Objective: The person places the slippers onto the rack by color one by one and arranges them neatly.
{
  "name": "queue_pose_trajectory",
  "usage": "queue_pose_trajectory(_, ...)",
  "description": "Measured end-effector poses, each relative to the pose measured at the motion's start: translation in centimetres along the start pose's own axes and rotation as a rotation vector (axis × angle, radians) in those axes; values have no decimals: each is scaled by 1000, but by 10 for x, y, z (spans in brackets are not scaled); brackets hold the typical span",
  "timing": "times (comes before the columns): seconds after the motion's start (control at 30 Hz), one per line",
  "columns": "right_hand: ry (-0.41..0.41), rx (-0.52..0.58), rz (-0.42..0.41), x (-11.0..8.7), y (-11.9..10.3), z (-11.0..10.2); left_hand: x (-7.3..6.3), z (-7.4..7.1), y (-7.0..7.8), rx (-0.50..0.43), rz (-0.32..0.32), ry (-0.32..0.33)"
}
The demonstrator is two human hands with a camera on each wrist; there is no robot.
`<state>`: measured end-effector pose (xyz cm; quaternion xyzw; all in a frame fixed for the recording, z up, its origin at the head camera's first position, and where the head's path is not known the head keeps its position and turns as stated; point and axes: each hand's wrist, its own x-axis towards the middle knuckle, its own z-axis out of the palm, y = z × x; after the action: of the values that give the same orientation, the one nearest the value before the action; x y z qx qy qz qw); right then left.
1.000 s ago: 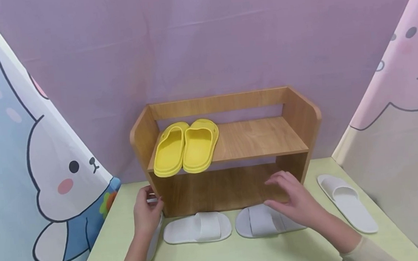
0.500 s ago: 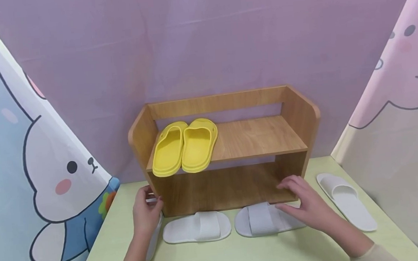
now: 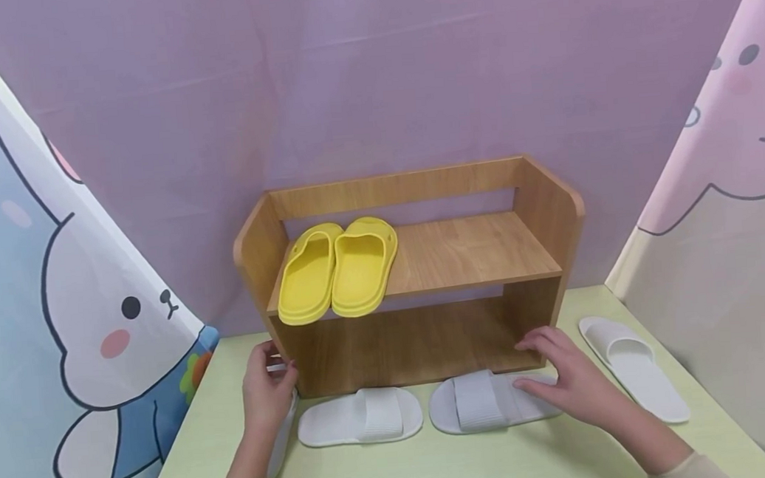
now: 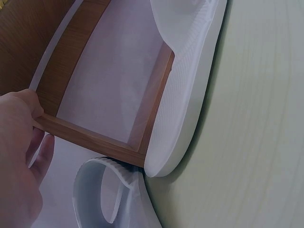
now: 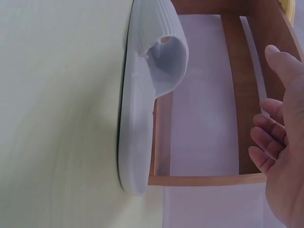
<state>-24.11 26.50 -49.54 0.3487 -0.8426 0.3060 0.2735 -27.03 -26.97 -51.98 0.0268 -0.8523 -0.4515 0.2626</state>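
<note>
A small wooden shoe rack stands against the purple backdrop, with two yellow clogs side by side at the left of its top shelf. My left hand pinches the front edge of the rack's left side panel, thumb on one face and fingers on the outer side. Near the rack's right front corner hovers my right hand, fingers loosely bent and holding nothing. Below that hand lies a grey slipper. A white slipper lies left of it, along the rack's front.
Another white slipper lies at an angle on the pale green table, right of the rack. One more slipper is partly hidden beneath my left hand and wrist. Cartoon-printed cloths border both sides.
My right hand has moved to the right and slightly down, toward the rack's right front corner. My left hand keeps its grip on the side panel. Rack and footwear stay put.
</note>
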Motion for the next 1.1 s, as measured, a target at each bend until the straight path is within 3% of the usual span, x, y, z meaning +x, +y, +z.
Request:
queue_pose_trajectory(0.4,-110,-121,75,-18,13,4,0,1,-2,6,15,6)
queue_pose_trajectory(0.77,-158,-136,94,-31,24,13,-1,1,-3,4,24,14)
queue_pose_trajectory(1.1,-267,-151,163,-42,33,20,0,1,-2,13,23,14)
